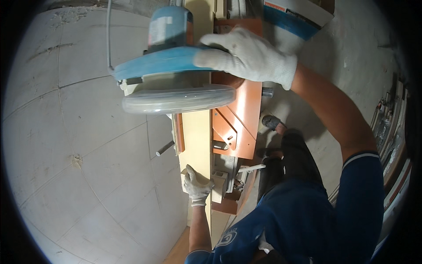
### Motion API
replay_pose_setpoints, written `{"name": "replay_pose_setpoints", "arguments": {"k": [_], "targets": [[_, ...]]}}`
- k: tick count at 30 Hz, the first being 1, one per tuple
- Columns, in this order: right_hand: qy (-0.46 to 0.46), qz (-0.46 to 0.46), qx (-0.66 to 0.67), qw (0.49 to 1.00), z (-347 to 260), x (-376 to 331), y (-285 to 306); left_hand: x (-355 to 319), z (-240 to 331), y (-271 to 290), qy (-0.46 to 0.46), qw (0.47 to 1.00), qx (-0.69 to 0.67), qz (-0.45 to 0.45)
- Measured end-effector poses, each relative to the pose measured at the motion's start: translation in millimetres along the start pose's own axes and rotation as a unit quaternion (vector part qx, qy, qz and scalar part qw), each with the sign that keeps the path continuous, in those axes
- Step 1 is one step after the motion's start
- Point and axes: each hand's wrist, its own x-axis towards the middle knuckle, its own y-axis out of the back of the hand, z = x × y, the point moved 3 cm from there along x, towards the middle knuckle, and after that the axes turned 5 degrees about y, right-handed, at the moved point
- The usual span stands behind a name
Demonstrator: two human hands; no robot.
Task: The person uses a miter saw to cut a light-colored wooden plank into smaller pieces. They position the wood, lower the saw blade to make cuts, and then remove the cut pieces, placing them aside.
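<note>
A blue mitre saw point(167, 61) with a clear round blade guard point(180, 99) stands over a long cream board point(195, 132). My right hand point(250, 57), in a white glove, is closed round the saw's handle end; its grip is partly hidden. Farther down the board, my gloved left hand point(197, 188) holds it across its width, with fingers and thumb at the edges. The guard covers the blade, and the place beneath it on the board cannot be seen.
An orange metal plate point(246, 132) flanks the board on the right, with a metal rod point(165, 148) jutting out on the left. A grey cable point(109, 35) runs down to the saw. Beyond, a blue and white box point(294, 17) sits on the floor. Stacked lengths point(395, 145) line the right side.
</note>
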Motion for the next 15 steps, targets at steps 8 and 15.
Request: {"name": "replay_pose_setpoints", "arguments": {"k": [8, 15], "targets": [[0.064, 0.007, -0.041, 0.997, -65.8, 16.4, 4.1, -26.9, -14.1, 5.1, 0.047, 0.995, -0.086, -0.025], [0.056, -0.067, -0.061, 0.994, -182.4, 72.8, 0.2, -59.2, -12.3, 16.3, 0.027, 0.997, -0.069, 0.014]]}}
